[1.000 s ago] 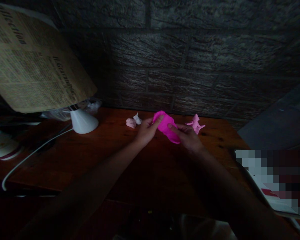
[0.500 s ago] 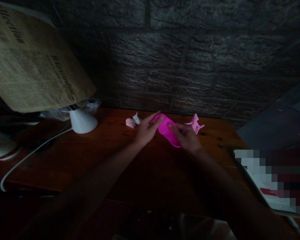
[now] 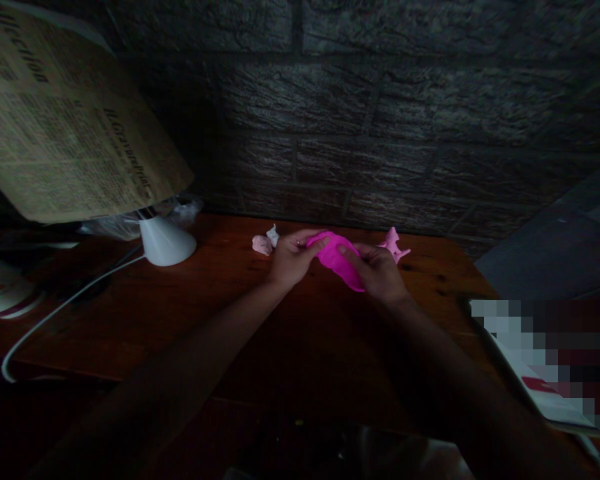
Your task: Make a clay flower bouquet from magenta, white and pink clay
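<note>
The two hands pinched a bright pink, flattened piece (image 3: 333, 261) between them, held up over the wooden surface (image 3: 285, 333). The left hand (image 3: 291, 259) gripped its upper left end, thumb laid across the near face; the right hand (image 3: 383, 272) gripped the other side, its thumb also pressed on the face. The piece slanted down from left to right, its edges wavy.

Just beyond the left hand, a pale pink lump (image 3: 262, 245) sat on the surface beside a crumpled white bit (image 3: 273, 235). Past the right hand stood a lighter pink shape (image 3: 393, 244) with pointed arms, partly hidden by the fingers.

Farther left was a lamp with a newspaper-print shade (image 3: 75, 127) and a white conical base (image 3: 167, 243), a white cable (image 3: 55, 323) curving from it toward the near edge. Clear plastic (image 3: 184, 212) lay behind the base, and a pale cup-like container (image 3: 3, 285) stood at far left. A dark brick-patterned wall (image 3: 330, 100) rose behind everything.
</note>
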Demonstrator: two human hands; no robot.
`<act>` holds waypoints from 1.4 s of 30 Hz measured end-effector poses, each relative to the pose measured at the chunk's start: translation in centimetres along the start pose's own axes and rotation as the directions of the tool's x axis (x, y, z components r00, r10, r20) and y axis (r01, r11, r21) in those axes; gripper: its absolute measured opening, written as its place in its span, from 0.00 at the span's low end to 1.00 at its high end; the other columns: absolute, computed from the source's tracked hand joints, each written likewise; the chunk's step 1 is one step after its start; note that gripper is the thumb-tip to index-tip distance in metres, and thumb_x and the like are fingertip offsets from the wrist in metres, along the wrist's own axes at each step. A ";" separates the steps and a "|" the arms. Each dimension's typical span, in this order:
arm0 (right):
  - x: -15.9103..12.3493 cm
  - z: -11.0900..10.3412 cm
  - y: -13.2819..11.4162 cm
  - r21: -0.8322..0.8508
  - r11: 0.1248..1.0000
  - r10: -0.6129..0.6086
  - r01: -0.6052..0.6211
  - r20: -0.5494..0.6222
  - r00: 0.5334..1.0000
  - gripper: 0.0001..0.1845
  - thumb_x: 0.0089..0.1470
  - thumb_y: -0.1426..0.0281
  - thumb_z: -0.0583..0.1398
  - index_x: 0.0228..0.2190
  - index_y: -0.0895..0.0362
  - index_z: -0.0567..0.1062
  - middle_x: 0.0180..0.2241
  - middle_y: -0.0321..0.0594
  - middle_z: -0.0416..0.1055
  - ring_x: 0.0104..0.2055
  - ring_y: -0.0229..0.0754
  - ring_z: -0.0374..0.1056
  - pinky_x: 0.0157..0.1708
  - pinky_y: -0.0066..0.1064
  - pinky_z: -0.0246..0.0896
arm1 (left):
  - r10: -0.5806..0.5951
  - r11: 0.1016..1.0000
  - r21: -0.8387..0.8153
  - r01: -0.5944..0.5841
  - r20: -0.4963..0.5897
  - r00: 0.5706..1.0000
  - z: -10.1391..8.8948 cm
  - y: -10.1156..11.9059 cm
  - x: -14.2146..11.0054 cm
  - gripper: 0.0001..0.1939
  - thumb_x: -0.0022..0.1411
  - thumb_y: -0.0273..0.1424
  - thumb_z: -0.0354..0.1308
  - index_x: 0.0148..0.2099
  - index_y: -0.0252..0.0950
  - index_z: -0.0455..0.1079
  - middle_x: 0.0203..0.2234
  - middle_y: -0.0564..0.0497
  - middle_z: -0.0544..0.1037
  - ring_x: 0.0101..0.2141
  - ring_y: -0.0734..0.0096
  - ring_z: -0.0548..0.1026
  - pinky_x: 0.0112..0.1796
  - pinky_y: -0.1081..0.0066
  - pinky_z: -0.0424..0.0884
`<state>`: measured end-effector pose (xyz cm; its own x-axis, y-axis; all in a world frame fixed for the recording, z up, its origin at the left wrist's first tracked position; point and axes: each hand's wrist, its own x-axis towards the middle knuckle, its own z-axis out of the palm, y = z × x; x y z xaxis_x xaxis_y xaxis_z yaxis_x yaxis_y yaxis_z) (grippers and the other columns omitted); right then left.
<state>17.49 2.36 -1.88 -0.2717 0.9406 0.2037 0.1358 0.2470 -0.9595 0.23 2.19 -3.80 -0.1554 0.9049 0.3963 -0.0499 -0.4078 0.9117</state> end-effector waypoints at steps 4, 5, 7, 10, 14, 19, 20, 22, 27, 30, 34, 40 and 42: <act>0.1 -0.4 0.1 0.018 0.997 0.077 -0.077 0.019 0.997 0.24 0.45 0.47 0.69 0.28 0.57 0.82 0.23 0.36 0.75 0.22 0.36 0.62 0.23 0.29 0.57 | 0.007 0.998 0.062 -0.008 0.026 1.000 0.1 0.3 -0.1 0.12 0.57 0.36 0.67 0.43 0.37 0.80 0.40 0.47 0.85 0.41 0.65 0.81 0.45 0.63 0.77; 0.2 -0.4 0.1 0.021 0.996 0.090 -0.090 0.016 0.996 0.24 0.44 0.47 0.69 0.28 0.57 0.82 0.23 0.36 0.75 0.22 0.36 0.62 0.23 0.29 0.57 | 0.012 0.997 0.070 -0.015 0.038 0.999 0.1 0.3 -0.2 0.13 0.58 0.36 0.67 0.44 0.37 0.79 0.40 0.46 0.84 0.41 0.65 0.81 0.46 0.63 0.77; 0.3 -0.5 0.1 0.043 0.992 0.114 -0.115 0.012 0.993 0.25 0.43 0.47 0.70 0.30 0.56 0.82 0.25 0.37 0.77 0.24 0.37 0.65 0.24 0.30 0.59 | 0.012 0.997 0.074 -0.016 0.060 0.998 0.1 0.2 -0.2 0.13 0.58 0.37 0.67 0.44 0.37 0.79 0.41 0.46 0.84 0.41 0.65 0.81 0.45 0.64 0.77; 0.3 -0.3 0.1 0.098 0.989 0.106 -0.108 0.027 0.994 0.24 0.41 0.48 0.71 0.33 0.55 0.82 0.29 0.39 0.79 0.28 0.40 0.70 0.29 0.31 0.66 | -0.022 0.996 0.084 0.016 0.071 0.997 0.0 0.0 -0.2 0.12 0.58 0.37 0.67 0.42 0.37 0.80 0.38 0.47 0.85 0.38 0.67 0.80 0.42 0.66 0.76; 0.2 0.0 0.3 0.088 0.995 0.039 -0.044 0.057 0.998 0.23 0.44 0.49 0.70 0.35 0.53 0.82 0.33 0.39 0.80 0.32 0.41 0.73 0.33 0.33 0.69 | -0.061 0.991 0.125 0.046 0.112 0.992 -0.1 -0.1 -0.3 0.11 0.59 0.39 0.65 0.41 0.38 0.81 0.35 0.49 0.84 0.35 0.69 0.79 0.40 0.67 0.75; 0.2 -0.3 0.2 0.000 0.998 0.066 -0.066 0.063 0.996 0.24 0.44 0.47 0.69 0.29 0.56 0.82 0.27 0.38 0.78 0.25 0.38 0.67 0.24 0.30 0.63 | -0.007 0.991 0.132 -0.010 0.126 0.992 0.1 0.0 -0.4 0.13 0.58 0.38 0.66 0.42 0.37 0.81 0.37 0.47 0.85 0.37 0.67 0.80 0.42 0.67 0.74; 0.2 -0.3 0.2 -0.007 0.998 0.066 -0.066 0.060 0.996 0.24 0.43 0.47 0.69 0.28 0.56 0.81 0.26 0.38 0.78 0.24 0.37 0.66 0.23 0.30 0.61 | 0.003 0.991 0.131 -0.019 0.121 0.993 0.2 0.1 -0.5 0.13 0.58 0.39 0.66 0.42 0.37 0.81 0.38 0.47 0.85 0.38 0.67 0.80 0.43 0.66 0.75; 0.1 -0.3 0.1 -0.021 0.998 0.064 -0.063 0.050 0.997 0.24 0.44 0.47 0.69 0.27 0.56 0.81 0.26 0.37 0.77 0.24 0.37 0.65 0.22 0.29 0.60 | 0.011 0.991 0.134 -0.026 0.110 0.994 0.2 0.3 -0.5 0.12 0.58 0.38 0.66 0.41 0.37 0.81 0.38 0.47 0.85 0.39 0.66 0.81 0.43 0.66 0.75; 0.0 0.0 0.1 -0.033 0.999 0.015 -0.014 0.032 0.999 0.22 0.47 0.48 0.68 0.31 0.54 0.82 0.30 0.40 0.79 0.30 0.42 0.71 0.29 0.33 0.66 | 0.019 0.989 0.142 -0.032 0.086 0.996 0.0 0.6 -0.5 0.10 0.60 0.38 0.65 0.40 0.40 0.82 0.37 0.48 0.85 0.37 0.67 0.81 0.42 0.66 0.76; 0.1 0.0 0.1 0.013 1.000 -0.011 0.011 0.043 0.999 0.22 0.47 0.48 0.68 0.34 0.53 0.82 0.36 0.43 0.81 0.38 0.46 0.75 0.37 0.37 0.70 | 0.000 0.989 0.147 -0.012 0.080 0.997 0.0 0.5 -0.5 0.10 0.61 0.38 0.64 0.41 0.41 0.82 0.38 0.48 0.85 0.38 0.67 0.81 0.42 0.66 0.77; 0.3 -0.3 0.3 -0.017 1.000 -0.016 0.017 0.082 0.997 0.23 0.47 0.48 0.68 0.35 0.53 0.82 0.36 0.42 0.82 0.38 0.48 0.76 0.39 0.39 0.71 | 0.032 0.987 0.156 -0.048 0.103 0.994 0.0 0.3 -0.7 0.15 0.58 0.37 0.68 0.47 0.39 0.81 0.43 0.46 0.84 0.42 0.64 0.81 0.47 0.63 0.77; 0.3 -0.5 1.0 -0.151 0.984 -0.081 0.094 0.091 0.993 0.19 0.51 0.50 0.66 0.34 0.53 0.82 0.35 0.42 0.82 0.36 0.48 0.75 0.40 0.39 0.69 | 0.032 0.972 0.224 -0.064 0.146 0.989 -0.1 0.2 -0.7 0.13 0.56 0.35 0.69 0.45 0.37 0.80 0.43 0.44 0.84 0.43 0.63 0.82 0.49 0.61 0.76; 0.3 -0.5 1.1 -0.201 0.971 -0.117 0.134 0.092 0.989 0.17 0.53 0.52 0.65 0.33 0.52 0.82 0.35 0.42 0.82 0.37 0.48 0.75 0.41 0.40 0.68 | 0.005 0.976 0.214 -0.036 0.147 0.989 -0.2 0.2 -0.6 0.11 0.56 0.33 0.69 0.42 0.37 0.81 0.41 0.45 0.85 0.42 0.63 0.82 0.48 0.61 0.76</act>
<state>18.02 3.01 -2.79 -0.3721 0.8797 0.2961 0.2865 0.4123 -0.8648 0.16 1.54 -3.86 -0.0085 0.9111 0.4121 0.1680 -0.4050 0.8988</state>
